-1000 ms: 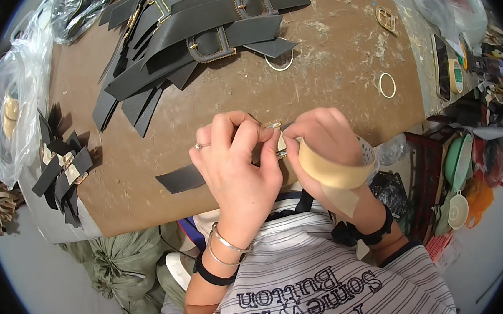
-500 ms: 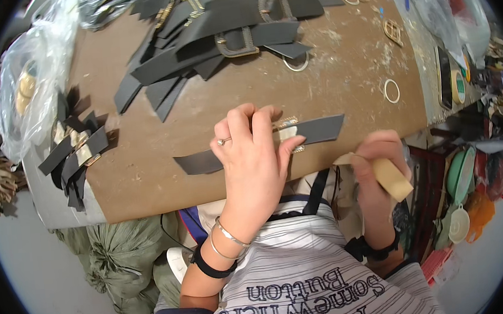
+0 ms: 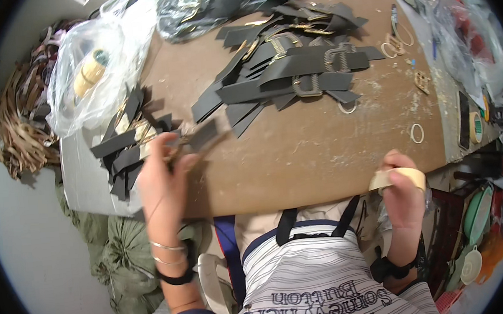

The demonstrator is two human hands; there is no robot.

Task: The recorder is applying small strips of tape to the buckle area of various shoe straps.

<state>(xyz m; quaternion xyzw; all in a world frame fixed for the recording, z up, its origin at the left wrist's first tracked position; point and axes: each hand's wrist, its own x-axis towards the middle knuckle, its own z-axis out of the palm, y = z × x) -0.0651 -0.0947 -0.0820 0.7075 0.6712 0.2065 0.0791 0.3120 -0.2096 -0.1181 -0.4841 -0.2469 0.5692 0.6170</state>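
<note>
My left hand (image 3: 162,184) is over the left side of the table, fingers closed on a short black strap (image 3: 203,135). The strap is blurred and its middle is hidden by my fingers. Just beside it lies a small heap of black straps (image 3: 115,145) with cream tape wrapped around their middles. At the table's near right edge my right hand (image 3: 404,204) grips a roll of cream masking tape (image 3: 414,176), a tape end showing by the thumb. Farther back is a bigger pile of black straps (image 3: 315,63) with metal buckles.
A clear plastic bag (image 3: 62,110) with a tape roll inside sits at the left. Another bag (image 3: 198,10) with black pieces lies at the back. Loose rings (image 3: 417,133), a gold buckle (image 3: 421,81) and a phone (image 3: 464,119) lie along the right side.
My left hand has carried the taped strap from the table's front middle leftward to the small heap. My right hand still holds the tape roll. The view has shifted left.
</note>
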